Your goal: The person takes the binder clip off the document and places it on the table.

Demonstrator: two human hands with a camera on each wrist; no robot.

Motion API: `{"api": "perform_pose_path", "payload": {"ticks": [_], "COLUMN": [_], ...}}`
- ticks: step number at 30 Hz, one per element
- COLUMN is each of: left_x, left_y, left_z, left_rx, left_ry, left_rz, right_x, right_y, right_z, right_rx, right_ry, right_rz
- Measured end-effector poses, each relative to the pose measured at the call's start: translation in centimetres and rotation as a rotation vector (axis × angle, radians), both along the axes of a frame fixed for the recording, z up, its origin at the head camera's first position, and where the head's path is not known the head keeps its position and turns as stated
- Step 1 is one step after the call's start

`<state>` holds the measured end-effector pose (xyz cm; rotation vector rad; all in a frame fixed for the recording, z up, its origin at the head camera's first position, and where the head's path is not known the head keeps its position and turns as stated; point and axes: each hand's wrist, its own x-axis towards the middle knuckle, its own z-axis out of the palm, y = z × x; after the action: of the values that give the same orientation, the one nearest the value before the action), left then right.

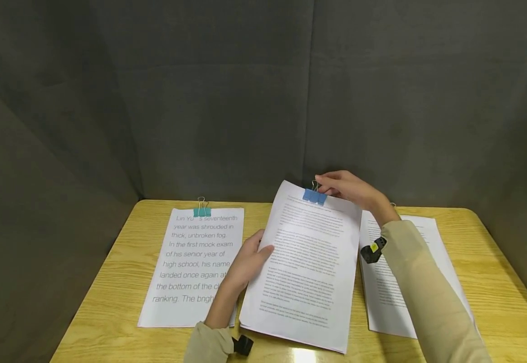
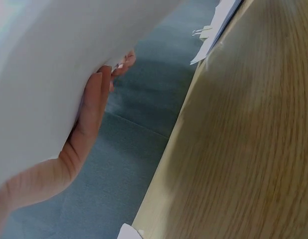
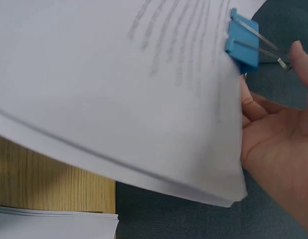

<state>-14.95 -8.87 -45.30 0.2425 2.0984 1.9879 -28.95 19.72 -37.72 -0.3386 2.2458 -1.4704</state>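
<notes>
A thick stack of printed paper (image 1: pixel 306 282) is held up, tilted, above the middle of the table. At its left edge my left hand (image 1: pixel 247 262) grips it, thumb on the front sheet; in the left wrist view the fingers (image 2: pixel 89 119) lie along the back. A blue binder clip (image 1: pixel 315 196) sits on the stack's top edge. My right hand (image 1: pixel 347 190) pinches the clip's wire handles; in the right wrist view the thumb (image 3: pixel 303 62) is at their tip, while other fingers are partly hidden behind the paper.
On the wooden table (image 1: pixel 109 292), a large-print stack (image 1: pixel 191 282) with a teal binder clip (image 1: pixel 202 212) lies left. Another printed stack (image 1: pixel 388 302) lies right, partly under my right arm. A dark grey curtain (image 1: pixel 218 101) hangs behind the table.
</notes>
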Motion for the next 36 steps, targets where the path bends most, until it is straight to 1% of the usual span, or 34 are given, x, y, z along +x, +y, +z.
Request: {"api": "perform_pose_path", "payload": {"ticks": [5,8,12,16,21,23,25,28,30,33,36], "left_x": [-0.1,-0.2,-0.2,-0.4,-0.4,-0.4,-0.4,-0.4,-0.5,-0.6,-0.6], "left_y": [0.0,0.0,0.1,0.2,0.3,0.4,0.5,0.6,0.5,0.5,0.3], "left_z": [-0.1,-0.2,-0.3,-0.4,-0.4,-0.4,-0.5,-0.6,-0.7,-0.9,-0.9], "left_rx": [0.002,-0.004,0.001,-0.003,0.025,0.032,0.015,-0.003,-0.014,-0.032,-0.036], "left_ry": [-0.009,-0.007,-0.010,-0.013,-0.013,-0.020,-0.025,-0.034,-0.034,-0.031,-0.026], "left_rz": [-0.013,-0.026,-0.041,-0.049,-0.080,-0.097,-0.118,-0.144,-0.151,-0.121,-0.079], "right_x": [-0.1,0.0,0.1,0.0,-0.1,-0.1,0.0,-0.1,-0.1,-0.1,0.0], "right_y": [0.6,0.9,1.2,1.2,1.0,1.0,1.0,1.1,1.3,1.7,2.3], "right_z": [0.0,-0.2,-0.6,-0.7,-0.5,-0.5,-0.5,-0.5,-0.4,-0.5,-0.6], "right_rx": [-0.119,-0.168,-0.169,-0.156,-0.080,-0.025,0.014,0.012,-0.005,-0.034,-0.072], "right_ry": [-0.064,-0.097,-0.088,-0.073,-0.049,-0.021,0.023,0.074,0.103,0.122,0.116], "right_rz": [0.026,0.046,0.083,0.086,0.009,-0.011,-0.017,-0.053,-0.096,-0.187,-0.257]}}
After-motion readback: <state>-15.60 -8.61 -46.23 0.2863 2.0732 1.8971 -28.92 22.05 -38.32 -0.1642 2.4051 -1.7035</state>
